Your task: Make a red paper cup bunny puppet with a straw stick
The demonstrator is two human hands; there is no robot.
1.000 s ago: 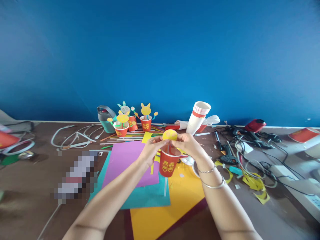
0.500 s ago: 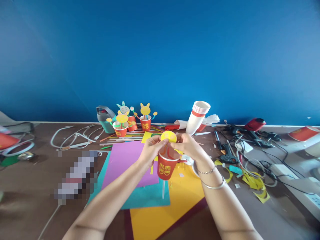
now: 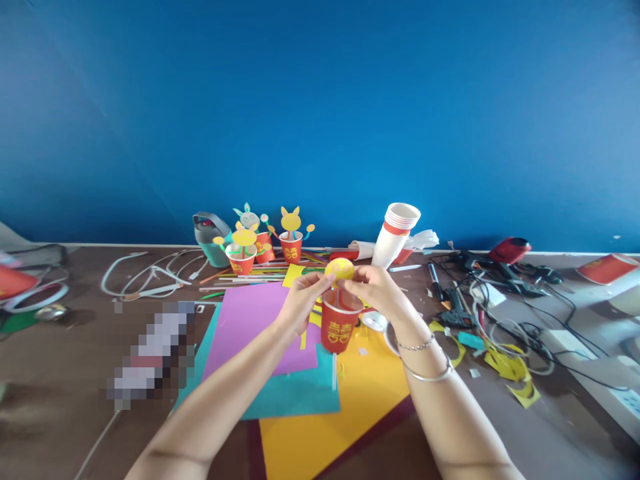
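A yellow paper disc (image 3: 339, 268) is pinched between my left hand (image 3: 304, 299) and my right hand (image 3: 376, 289), one at each side, thumbs on its lower edge. Just under my hands hangs a red paper cup (image 3: 339, 330) with gold characters, its open mouth up. Out of its bottom pokes a pale straw (image 3: 334, 372). Whether the straw's upper end is joined to the disc is hidden by my fingers. Beneath lie purple paper (image 3: 250, 327), teal paper (image 3: 295, 397) and orange-yellow paper (image 3: 365, 400).
Along the wall stand finished paper-cup figures (image 3: 291, 233), a grey-green bottle (image 3: 210, 240) and a stack of white cups (image 3: 397, 233). At right are a glue gun (image 3: 456, 310), yellow paper scraps (image 3: 510, 367) and tangled cables. A white cable (image 3: 155, 280) lies at left.
The cup has shifted a little right and up and hangs straighter, with the straw below it. The yellow disc has moved slightly right. Both hands keep their pinch.
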